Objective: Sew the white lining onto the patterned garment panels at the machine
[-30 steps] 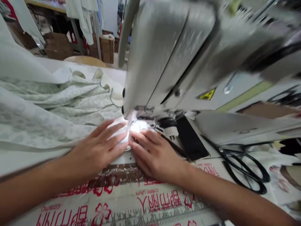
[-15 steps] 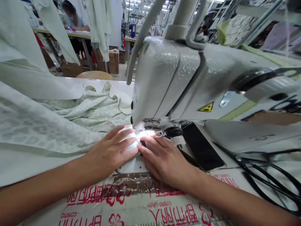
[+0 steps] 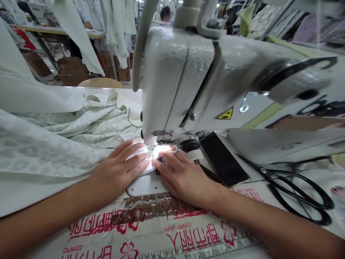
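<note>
A left hand (image 3: 118,171) and a right hand (image 3: 183,176) lie flat and spread on a pale cloth piece (image 3: 137,158), pressing it down on either side of the presser foot (image 3: 152,145) of a gray sewing machine (image 3: 175,79). The cloth piece sits under the machine's lamp, above a white plate (image 3: 145,185). A pale green patterned cloth (image 3: 51,151) lies bunched across the left of the counter (image 3: 140,223), whose cover is printed in red. Black scissors (image 3: 293,194) rest at lower right, beside a flat black panel (image 3: 222,158) near the right hand. At upper left, cardboard boxes (image 3: 68,75) stand beneath a far counter (image 3: 59,32), their contents hidden. Pale garments (image 3: 118,21) hang at top, and a co-worker (image 3: 165,14) sits in the distance beyond the machine. The scissors now show whole, cut off by the frame's right edge half a second earlier, and more of the white plate is visible below the hands.
</note>
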{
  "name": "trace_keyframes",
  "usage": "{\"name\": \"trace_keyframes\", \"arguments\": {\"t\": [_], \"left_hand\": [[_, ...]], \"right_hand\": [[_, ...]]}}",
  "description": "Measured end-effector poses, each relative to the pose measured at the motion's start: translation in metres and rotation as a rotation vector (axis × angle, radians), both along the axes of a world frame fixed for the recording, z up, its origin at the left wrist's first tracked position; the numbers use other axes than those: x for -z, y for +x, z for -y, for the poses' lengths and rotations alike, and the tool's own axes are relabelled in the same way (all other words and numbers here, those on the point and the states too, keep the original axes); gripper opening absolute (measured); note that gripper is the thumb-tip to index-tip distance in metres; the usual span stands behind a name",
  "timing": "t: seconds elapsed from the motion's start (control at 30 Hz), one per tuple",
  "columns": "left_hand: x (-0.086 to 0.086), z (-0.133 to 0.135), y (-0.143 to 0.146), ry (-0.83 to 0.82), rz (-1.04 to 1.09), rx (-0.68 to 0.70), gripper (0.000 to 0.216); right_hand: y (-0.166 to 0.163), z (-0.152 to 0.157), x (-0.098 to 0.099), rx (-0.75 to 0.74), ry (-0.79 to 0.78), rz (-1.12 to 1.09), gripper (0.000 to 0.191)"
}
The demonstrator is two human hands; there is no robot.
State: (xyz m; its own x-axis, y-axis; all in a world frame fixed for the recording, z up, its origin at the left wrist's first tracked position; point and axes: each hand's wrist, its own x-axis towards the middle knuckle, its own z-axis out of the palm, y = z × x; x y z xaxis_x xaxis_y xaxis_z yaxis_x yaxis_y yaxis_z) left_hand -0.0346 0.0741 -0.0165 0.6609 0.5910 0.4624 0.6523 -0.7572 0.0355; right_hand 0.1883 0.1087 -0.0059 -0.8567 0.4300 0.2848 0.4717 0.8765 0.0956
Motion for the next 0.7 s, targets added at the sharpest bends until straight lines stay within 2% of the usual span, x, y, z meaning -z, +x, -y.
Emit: {"name": "trace_keyframes", "arguments": {"t": [0.23,0.47,0.7], "left_hand": [[-0.002,-0.004,-0.001,0.012,-0.022,0.04,0.03],[-0.011,-0.013,-0.002,0.03,-0.096,0.008,0.026],[-0.005,-0.013,-0.007,0.03,-0.062,0.019,0.029]], "right_hand": [[0.001,0.003,-0.002,0.05,0.014,0.023,0.029],[-0.002,-0.004,0.006,0.002,0.185,-0.025,0.03],[0.0,-0.005,0.006,0.0,0.113,-0.04,0.034]]}}
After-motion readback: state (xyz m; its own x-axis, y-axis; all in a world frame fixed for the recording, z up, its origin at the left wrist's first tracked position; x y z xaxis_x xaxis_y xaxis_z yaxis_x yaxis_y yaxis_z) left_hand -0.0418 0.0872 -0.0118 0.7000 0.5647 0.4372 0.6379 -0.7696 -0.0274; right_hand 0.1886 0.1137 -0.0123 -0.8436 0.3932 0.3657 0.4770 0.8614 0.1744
